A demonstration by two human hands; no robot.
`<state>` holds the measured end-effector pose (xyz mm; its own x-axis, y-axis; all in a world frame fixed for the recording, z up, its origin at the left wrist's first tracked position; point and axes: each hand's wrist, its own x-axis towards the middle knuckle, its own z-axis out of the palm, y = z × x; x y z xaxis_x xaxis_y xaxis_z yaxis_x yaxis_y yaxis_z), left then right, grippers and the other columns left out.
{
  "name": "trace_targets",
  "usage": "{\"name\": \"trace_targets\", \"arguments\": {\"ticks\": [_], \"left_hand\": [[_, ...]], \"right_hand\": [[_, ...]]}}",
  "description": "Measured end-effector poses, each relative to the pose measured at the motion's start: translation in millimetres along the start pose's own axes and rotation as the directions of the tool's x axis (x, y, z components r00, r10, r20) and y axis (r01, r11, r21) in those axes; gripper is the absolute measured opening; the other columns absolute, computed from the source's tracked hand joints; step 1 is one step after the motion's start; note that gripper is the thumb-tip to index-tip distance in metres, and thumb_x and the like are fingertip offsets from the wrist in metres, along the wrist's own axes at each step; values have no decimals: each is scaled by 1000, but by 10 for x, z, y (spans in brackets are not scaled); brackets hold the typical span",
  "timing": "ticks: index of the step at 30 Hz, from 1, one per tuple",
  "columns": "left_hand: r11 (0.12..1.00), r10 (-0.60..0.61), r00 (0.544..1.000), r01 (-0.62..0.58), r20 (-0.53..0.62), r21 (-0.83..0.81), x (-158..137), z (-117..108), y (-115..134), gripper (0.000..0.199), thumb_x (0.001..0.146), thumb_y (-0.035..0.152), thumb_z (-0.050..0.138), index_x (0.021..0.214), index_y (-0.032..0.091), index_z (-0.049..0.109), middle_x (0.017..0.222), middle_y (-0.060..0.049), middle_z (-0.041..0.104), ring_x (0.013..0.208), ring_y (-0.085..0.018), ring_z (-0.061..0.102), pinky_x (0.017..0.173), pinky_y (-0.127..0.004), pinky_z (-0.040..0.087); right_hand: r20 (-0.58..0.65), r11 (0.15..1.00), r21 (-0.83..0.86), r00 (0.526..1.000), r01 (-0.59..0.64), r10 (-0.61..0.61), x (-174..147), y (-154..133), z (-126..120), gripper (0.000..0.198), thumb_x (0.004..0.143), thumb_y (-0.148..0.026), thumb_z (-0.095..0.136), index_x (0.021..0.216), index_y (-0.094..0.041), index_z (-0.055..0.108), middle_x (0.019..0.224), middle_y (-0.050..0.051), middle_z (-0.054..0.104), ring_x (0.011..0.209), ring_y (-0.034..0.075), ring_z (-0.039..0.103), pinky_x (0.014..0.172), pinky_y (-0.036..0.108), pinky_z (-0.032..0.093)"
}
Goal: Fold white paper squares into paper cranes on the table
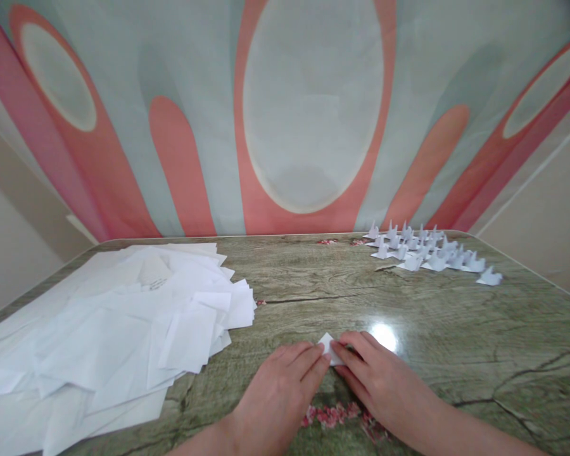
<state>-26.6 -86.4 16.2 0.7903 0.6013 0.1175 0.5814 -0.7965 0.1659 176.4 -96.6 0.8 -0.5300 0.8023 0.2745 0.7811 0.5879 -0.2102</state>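
Observation:
A small piece of white folded paper [327, 344] lies on the table in front of me, its pointed corner facing away. My left hand [287, 383] presses its fingertips on the paper's left side. From the right, my right hand [373, 367] has its fingers bunched on the other edge. Both hands are closed around the piece, and their fingers cover much of it, so the lower folds are hidden.
A large spread heap of white paper sheets [109, 335] covers the table's left side. Several folded white paper cranes [413, 261] stand in rows at the back right. The wood-patterned table [304, 272] meets a pink and grey patterned wall [308, 221] at its far edge.

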Motion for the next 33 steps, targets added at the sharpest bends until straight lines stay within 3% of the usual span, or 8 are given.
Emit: {"name": "trace_targets", "arguments": {"ticks": [12, 21, 33], "left_hand": [[986, -47, 993, 28, -111, -165, 33, -65, -78, 43, 79, 1, 44, 118, 18, 49, 116, -4, 56, 105, -15, 49, 95, -30, 43], [989, -39, 993, 22, -111, -144, 37, -24, -92, 44, 78, 0, 45, 118, 17, 49, 115, -4, 56, 106, -15, 49, 96, -30, 42], [993, -37, 995, 26, -94, -117, 38, -29, -93, 45, 77, 0, 44, 119, 17, 49, 117, -4, 56, 107, -16, 49, 96, -31, 42]], "right_hand": [[-11, 999, -33, 1000, -7, 7, 99, 38, -90, 21, 84, -12, 48, 103, -12, 58, 93, 10, 55, 85, 21, 52, 74, 38, 50], [21, 998, -57, 1000, -10, 11, 102, 49, -105, 22, 85, -14, 48, 105, -13, 57, 94, 9, 54, 84, 21, 50, 74, 39, 49], [-28, 998, -67, 1000, 2, -4, 94, 58, -69, 21, 84, -13, 48, 103, -14, 57, 92, 9, 55, 85, 21, 52, 73, 38, 50]]}}
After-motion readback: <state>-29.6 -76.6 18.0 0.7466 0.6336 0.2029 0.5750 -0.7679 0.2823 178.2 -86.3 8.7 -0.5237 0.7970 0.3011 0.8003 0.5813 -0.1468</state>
